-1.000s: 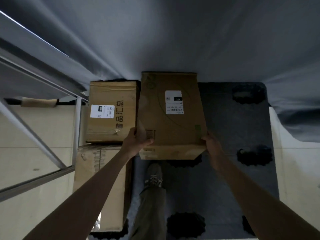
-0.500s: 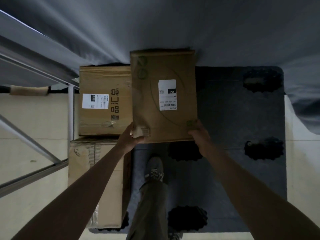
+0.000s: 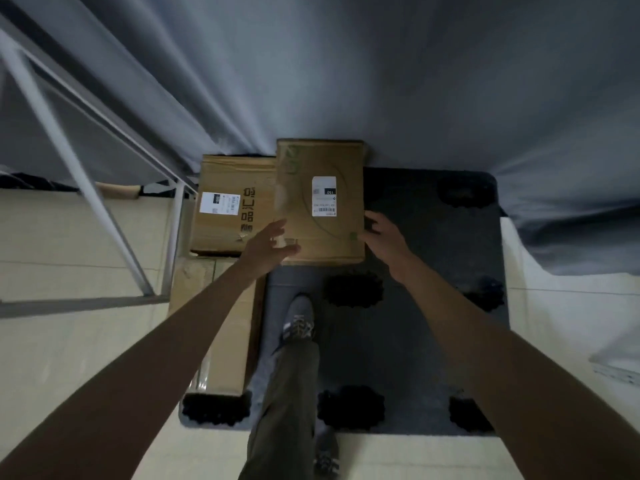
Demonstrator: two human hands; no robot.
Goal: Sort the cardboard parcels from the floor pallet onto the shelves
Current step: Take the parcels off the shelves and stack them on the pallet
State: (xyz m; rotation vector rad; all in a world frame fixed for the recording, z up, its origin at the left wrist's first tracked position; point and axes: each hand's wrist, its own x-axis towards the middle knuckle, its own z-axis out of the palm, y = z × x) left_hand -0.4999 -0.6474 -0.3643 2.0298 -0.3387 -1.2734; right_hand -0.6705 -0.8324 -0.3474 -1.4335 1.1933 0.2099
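Note:
A brown cardboard parcel (image 3: 329, 244) with a white label marked 150 lies flat at the back of the dark floor pallet (image 3: 433, 323). My left hand (image 3: 270, 245) hovers over its near left corner with fingers spread and blurred. My right hand (image 3: 382, 237) is at the parcel's near right edge, fingers apart, thumb touching the corner. To the left lies a second labelled parcel (image 3: 228, 188) with black printed characters. A long parcel (image 3: 214, 323) lies in front of that one along the pallet's left side.
A grey metal shelf frame (image 3: 173, 237) stands at the left on the pale floor. A grey curtain (image 3: 346, 81) hangs behind the pallet. My shoe (image 3: 298, 323) and trouser leg stand on the pallet's middle. Dark round holes (image 3: 351, 407) dot the pallet.
The labelled parcel went down and away onto the back of the pallet. Both hands loosened from its near corners; the left hand has spread open.

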